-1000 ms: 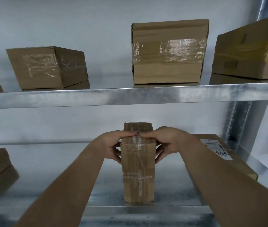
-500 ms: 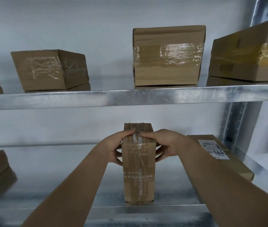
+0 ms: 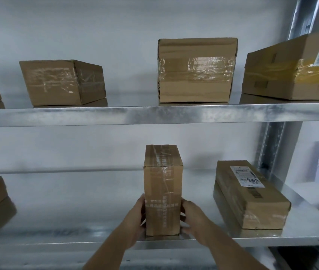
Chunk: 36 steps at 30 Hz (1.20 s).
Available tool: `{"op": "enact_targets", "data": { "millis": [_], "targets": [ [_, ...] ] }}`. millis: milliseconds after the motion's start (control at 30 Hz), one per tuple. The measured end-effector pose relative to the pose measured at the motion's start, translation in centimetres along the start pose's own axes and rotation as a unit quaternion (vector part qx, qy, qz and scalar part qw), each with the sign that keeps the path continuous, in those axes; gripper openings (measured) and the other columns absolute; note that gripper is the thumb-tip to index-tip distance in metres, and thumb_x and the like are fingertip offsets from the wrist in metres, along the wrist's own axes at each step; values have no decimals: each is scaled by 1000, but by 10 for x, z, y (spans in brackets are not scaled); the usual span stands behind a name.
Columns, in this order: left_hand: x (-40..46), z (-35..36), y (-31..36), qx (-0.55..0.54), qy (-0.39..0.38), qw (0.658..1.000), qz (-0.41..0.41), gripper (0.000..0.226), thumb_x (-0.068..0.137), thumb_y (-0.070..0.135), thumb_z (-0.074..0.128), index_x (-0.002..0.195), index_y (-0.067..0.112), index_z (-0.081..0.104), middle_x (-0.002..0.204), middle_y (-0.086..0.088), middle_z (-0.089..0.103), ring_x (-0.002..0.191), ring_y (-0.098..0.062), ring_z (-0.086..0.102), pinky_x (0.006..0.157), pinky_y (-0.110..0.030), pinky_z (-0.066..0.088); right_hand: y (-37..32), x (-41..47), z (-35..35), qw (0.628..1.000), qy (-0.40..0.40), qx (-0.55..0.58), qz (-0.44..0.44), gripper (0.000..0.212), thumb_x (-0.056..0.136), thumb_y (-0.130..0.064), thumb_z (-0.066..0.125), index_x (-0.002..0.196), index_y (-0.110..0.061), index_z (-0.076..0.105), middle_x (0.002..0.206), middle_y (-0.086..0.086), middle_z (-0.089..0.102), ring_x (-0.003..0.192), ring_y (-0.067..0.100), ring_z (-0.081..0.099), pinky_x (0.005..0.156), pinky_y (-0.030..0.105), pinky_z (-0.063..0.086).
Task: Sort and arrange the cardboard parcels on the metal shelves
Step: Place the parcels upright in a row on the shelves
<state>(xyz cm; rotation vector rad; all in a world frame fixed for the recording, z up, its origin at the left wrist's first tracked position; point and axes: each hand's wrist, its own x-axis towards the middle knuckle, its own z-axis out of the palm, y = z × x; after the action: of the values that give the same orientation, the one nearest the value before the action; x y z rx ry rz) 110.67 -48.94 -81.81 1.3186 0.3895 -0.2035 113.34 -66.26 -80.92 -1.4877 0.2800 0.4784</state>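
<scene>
Both hands dropped from the top to the lower sides of the upright parcel [image 3: 162, 191]; left hand [image 3: 135, 217] & right hand [image 3: 190, 218] clasp it at lower shelf [image 3: 252, 238] front edge, prob. final nudge

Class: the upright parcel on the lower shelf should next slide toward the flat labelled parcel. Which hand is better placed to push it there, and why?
Left. The left hand lies on the upright parcel's far side from the labelled parcel, so it can push; the right hand sits between them.
</scene>
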Motion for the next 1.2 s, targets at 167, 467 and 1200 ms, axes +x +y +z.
{"op": "enact_targets", "data": {
  "millis": [167,467,1200],
  "targets": [
    [-11,6,18,57,13,997,42,66,102,67,25,125,19,64,123,-1,71,110,-19,66,98,-36,53,-12,-8,9,998,2,-50,-49,43,108,-49,32,129,-19,55,126,1,64,109,21,64,92,45,58],
    [-33,13,80,113,-6,983,142,82,87,84,18,121,32,72,131,0,70,125,-17,62,120,-42,35,-74,-36,4,970,-16,-177,-168,64,97,-72,32,129,-26,63,132,1,64,117,18,62,103,40,50],
    [-31,22,134,143,-20,989,1,47,84,54,75,115,18,74,116,-11,74,107,-36,69,95,-62,54,-135,-38,-6,966,-93,-227,-78,57,84,-60,72,111,-11,75,111,18,74,96,36,75,82,54,62]
  ]
}}
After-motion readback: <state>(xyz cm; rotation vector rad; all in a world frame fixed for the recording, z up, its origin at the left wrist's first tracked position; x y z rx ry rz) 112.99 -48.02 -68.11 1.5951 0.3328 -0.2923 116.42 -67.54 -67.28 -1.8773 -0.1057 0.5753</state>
